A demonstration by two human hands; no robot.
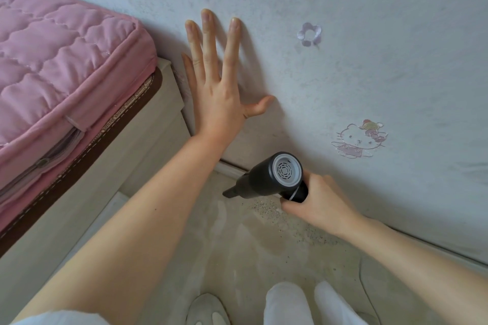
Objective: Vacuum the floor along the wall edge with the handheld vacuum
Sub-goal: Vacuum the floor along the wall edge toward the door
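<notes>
My right hand [318, 202] grips the handle of a black handheld vacuum [272, 178] with a white vented rear cap. Its narrow nozzle [229, 192] points left and down, close to the beige floor [237, 245] beside the white baseboard [232, 167]. A patch of dark crumbs and dust [266, 208] lies on the floor along the wall edge, just under my right hand. My left hand [219, 87] presses flat against the pale wall [369, 60], fingers spread, holding nothing.
A bed with a pink quilted mattress [60, 66] and a cream frame [132, 155] fills the left side, its corner close to the wall. Cartoon and flower stickers [359, 140] decorate the wall. My white trouser legs [290, 303] and slipper [207, 309] are at the bottom.
</notes>
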